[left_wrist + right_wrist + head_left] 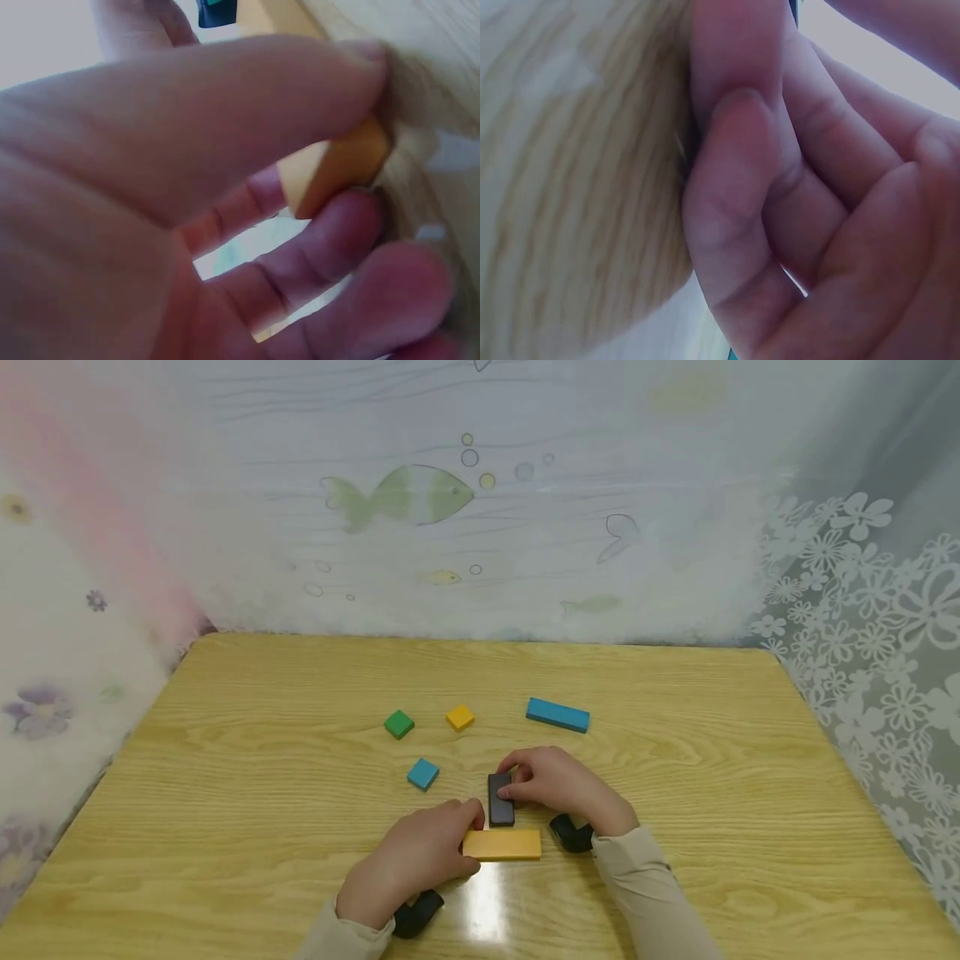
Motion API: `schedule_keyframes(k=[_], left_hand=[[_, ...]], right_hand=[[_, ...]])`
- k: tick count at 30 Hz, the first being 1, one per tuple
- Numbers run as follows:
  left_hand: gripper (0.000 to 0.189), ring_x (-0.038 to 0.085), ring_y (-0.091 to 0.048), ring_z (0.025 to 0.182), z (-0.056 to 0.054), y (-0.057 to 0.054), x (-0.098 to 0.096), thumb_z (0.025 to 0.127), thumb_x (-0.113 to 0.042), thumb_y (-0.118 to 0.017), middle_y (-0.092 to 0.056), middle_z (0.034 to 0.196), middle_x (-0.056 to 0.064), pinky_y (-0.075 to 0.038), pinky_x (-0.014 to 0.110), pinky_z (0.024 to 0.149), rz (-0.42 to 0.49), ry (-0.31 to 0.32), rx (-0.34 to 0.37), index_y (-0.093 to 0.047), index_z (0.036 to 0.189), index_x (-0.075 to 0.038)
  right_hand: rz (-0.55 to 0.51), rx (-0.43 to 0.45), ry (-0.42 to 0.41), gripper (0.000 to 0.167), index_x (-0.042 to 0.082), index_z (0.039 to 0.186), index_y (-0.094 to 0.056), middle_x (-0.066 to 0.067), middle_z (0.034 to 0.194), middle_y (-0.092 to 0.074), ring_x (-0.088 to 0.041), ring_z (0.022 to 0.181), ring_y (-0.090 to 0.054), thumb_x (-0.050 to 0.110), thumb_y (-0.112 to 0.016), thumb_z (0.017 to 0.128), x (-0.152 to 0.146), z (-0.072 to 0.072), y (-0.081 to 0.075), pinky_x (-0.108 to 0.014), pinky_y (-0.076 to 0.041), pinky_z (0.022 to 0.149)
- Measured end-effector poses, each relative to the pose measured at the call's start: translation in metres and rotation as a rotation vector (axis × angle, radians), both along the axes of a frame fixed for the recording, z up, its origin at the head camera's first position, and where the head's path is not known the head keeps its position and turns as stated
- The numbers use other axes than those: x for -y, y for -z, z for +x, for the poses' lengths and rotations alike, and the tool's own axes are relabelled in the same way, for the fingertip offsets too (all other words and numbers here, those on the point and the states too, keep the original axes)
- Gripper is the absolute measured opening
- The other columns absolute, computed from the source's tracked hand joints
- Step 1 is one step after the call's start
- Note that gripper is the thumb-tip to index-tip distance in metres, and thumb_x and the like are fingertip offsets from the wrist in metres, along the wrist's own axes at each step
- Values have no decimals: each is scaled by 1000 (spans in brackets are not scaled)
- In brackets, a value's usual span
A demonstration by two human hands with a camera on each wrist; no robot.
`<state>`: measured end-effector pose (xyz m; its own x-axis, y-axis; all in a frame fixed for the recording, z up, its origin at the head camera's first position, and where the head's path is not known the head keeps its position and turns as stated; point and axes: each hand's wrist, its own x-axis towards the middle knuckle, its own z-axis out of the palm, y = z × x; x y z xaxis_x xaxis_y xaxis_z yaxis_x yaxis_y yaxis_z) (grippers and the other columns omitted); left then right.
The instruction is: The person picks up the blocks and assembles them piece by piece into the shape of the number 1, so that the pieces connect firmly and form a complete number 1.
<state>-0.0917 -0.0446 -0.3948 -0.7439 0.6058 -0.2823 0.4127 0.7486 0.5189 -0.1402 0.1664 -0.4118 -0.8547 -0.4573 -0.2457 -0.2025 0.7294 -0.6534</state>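
My left hand (426, 850) pinches the left end of a long yellow block (504, 845) that lies crosswise near the table's front. In the left wrist view the thumb and fingers close around the end of this yellow block (341, 165). My right hand (564, 783) holds a black block (501, 812) by its far part, thumb over its right side. The black block points away from me, just behind the yellow one; whether they touch I cannot tell. In the right wrist view curled fingers (731, 187) hide nearly all of the black block.
Farther back on the wooden table (262, 735) lie a green square block (399, 724), a small yellow square block (461, 718) and a long blue block (558, 715). A small blue square block (423, 774) lies left of the black one. Patterned curtains surround the table.
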Motion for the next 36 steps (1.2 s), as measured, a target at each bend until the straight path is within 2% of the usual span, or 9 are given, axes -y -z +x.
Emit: schedule_keyframes(k=[5, 11, 17, 27, 32, 36], left_hand=[[28, 9, -41, 51, 4, -4, 0, 71, -27, -70, -42, 70, -9, -33, 26, 45, -52, 11, -60, -49, 88, -22], [32, 9, -40, 49, 9, -7, -3, 67, -37, -71, -40, 68, -9, -31, 27, 43, -116, 13, -110, -48, 83, -21], [34, 10, -40, 49, 11, -9, -5, 69, -46, -69, -41, 69, -7, -32, 29, 43, -138, 13, -104, -49, 81, -21], [34, 10, -40, 49, 10, -9, -5, 68, -45, -70, -41, 68, -8, -32, 29, 43, -149, 11, -88, -48, 78, -21], [36, 9, -41, 51, 9, -10, -4, 67, -46, -70, -41, 69, -8, -33, 29, 44, -154, 15, -86, -48, 78, -21], [36, 9, -41, 52, 9, -10, -4, 66, -46, -71, -42, 69, -9, -33, 29, 45, -154, 19, -97, -47, 77, -20]], right_hand=[[17, 8, -24, 26, 21, 101, -62, 11, 63, -56, -8, 56, -49, 36, -65, 80, 1, 0, -2, -26, -41, 57], [32, 19, -66, 25, 20, 99, -62, 12, 62, -56, -7, 55, -50, 36, -64, 80, 1, 2, -5, -26, -41, 56], [44, 31, -102, 22, 21, 96, -62, 13, 62, -57, -6, 55, -50, 35, -65, 80, 1, 4, -7, -25, -41, 55], [5, 35, -117, 23, 22, 98, -61, 13, 67, -57, -6, 59, -51, 36, -65, 80, 0, 1, -5, -25, -42, 59], [-59, 6, -79, 16, 18, 96, -59, 10, 75, -57, -7, 68, -53, 24, -64, 82, -6, -1, -5, -27, -43, 64], [-67, -26, -53, 6, 17, 89, -59, 11, 79, -57, -7, 72, -53, 14, -60, 84, -11, -1, -5, -28, -43, 66]])
